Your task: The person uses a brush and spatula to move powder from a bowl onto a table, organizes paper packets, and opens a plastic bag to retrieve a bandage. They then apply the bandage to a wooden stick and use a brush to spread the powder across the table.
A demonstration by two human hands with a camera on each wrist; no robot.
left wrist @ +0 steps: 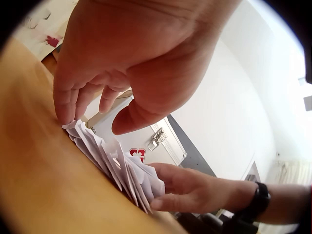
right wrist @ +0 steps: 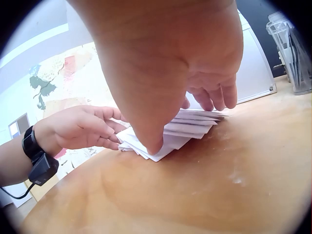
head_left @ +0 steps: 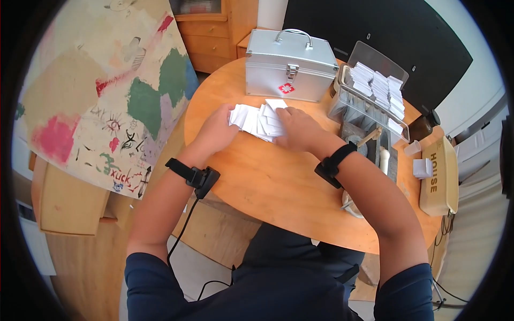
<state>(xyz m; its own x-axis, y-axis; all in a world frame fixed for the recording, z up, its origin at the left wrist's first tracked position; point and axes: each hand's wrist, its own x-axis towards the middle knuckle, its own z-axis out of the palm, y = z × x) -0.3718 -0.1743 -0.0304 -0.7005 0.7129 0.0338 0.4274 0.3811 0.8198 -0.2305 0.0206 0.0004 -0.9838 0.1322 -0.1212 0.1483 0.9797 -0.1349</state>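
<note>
A fanned row of folded white papers (head_left: 251,121) lies on the round wooden table, its pieces overlapping and leaning on each other. My left hand (head_left: 218,127) is at the row's left end; in the left wrist view its fingertips (left wrist: 66,114) touch the end papers, while the thumb stands apart above them. Around the right end is my right hand (head_left: 300,127), thumb on the near side and fingers on the far side, holding the papers there. The right wrist view shows that thumb (right wrist: 154,144) against the near papers (right wrist: 180,129).
Behind the papers stands a silver metal case (head_left: 289,64) with a red cross emblem. A clear plastic box (head_left: 369,96) full of similar papers is to its right. A grey tray (head_left: 350,132) with tools, a small plastic cup (head_left: 412,148) and a yellow HOUSE box (head_left: 439,176) stand rightward.
</note>
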